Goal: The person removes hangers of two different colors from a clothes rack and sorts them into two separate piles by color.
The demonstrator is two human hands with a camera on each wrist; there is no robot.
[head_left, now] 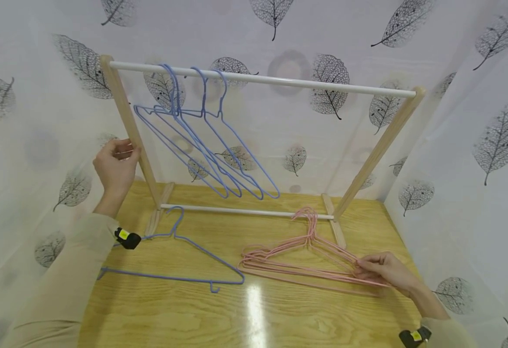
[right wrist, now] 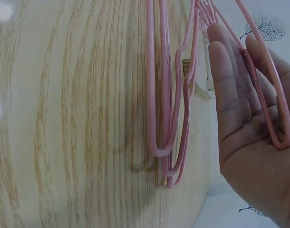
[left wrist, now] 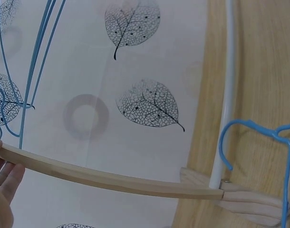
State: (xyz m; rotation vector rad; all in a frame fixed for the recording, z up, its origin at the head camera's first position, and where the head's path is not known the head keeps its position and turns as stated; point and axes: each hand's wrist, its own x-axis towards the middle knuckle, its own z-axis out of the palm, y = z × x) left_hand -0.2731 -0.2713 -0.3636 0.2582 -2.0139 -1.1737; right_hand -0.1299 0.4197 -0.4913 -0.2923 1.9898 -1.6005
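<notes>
My left hand [head_left: 116,164] grips the left wooden post [head_left: 126,116] of a garment rack. In the left wrist view the thumb lies over the post [left wrist: 111,182] and the fingers are under it. At the right, my right hand [head_left: 389,273] pinches the end of one pink clothes hanger [right wrist: 282,102] between thumb and fingers. That hanger is a little apart from the other pink hangers [right wrist: 152,71], bunched on the table with their hooks together. Several blue hangers [head_left: 204,92] hang toward the left of the rack's white top rail [head_left: 293,82].
One more blue hanger [head_left: 162,277] lies flat on the wooden table [head_left: 184,314], front left of the rack. A white lower bar [head_left: 236,210] joins the rack's feet. Leaf-patterned sheeting [head_left: 454,159] encloses the back and sides.
</notes>
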